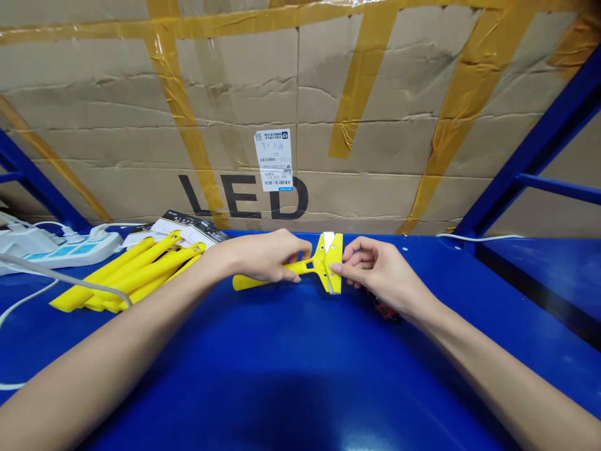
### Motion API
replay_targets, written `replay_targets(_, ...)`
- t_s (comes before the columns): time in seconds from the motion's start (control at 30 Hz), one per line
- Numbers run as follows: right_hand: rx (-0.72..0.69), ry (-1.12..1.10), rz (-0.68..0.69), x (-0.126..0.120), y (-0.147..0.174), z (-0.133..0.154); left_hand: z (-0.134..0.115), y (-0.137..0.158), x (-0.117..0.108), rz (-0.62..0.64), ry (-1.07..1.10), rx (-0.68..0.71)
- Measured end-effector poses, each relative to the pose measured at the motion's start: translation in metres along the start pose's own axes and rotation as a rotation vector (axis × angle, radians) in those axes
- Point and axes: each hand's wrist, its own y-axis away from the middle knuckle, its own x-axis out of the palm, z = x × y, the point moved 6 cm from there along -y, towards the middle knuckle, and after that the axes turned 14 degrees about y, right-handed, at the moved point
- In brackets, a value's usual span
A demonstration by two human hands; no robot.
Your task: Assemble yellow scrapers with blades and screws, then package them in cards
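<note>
A yellow scraper (pixel 323 263) with a wide flat head lies across the space between my hands, its head to the right and its handle to the left. My left hand (pixel 272 255) is closed around the handle near the neck. With thumb and fingers, my right hand (pixel 375 269) pinches the outer edge of the scraper's head. Silvery metal shows at the top and bottom of the head. Under my right hand, a small red and black object (pixel 385 310) is partly hidden, and I cannot make out its kind.
Several yellow handles (pixel 141 269) lie at the left with black and white packaging cards (pixel 188 227). Beyond them sits a white power strip (pixel 89 249) with cables. A large taped cardboard box (pixel 319 188) stands behind the blue surface (pixel 282 376), between blue metal frame bars (pixel 530 150).
</note>
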Motion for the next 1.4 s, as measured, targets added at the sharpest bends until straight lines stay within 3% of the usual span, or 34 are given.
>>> replay_targets(0.3, -0.006, 0.014, -0.008, 0.000, -0.001, -0.001, -0.004, 0.001, -0.001, 0.001, 0.026, 0.070)
replay_targets(0.53, 0.002, -0.040, 0.169, 0.008, 0.000, -0.003, -0.013, 0.004, -0.004, -0.009, 0.055, 0.135)
replay_targets(0.7, 0.003, -0.020, 0.126, 0.002, 0.000, -0.001, -0.014, 0.005, -0.007, -0.042, 0.119, 0.138)
replay_targets(0.87, -0.038, -0.063, 0.123, 0.002, 0.000, 0.002, -0.012, 0.001, -0.002, -0.034, 0.401, 0.103)
replay_targets(1.07, -0.117, -0.096, 0.143, 0.004, 0.000, 0.005, -0.012, -0.003, 0.003, -0.015, 0.577, 0.143)
replay_targets(1.4, -0.130, -0.037, 0.056, 0.002, 0.002, 0.009, -0.003, -0.004, -0.001, -0.061, 0.538, 0.080)
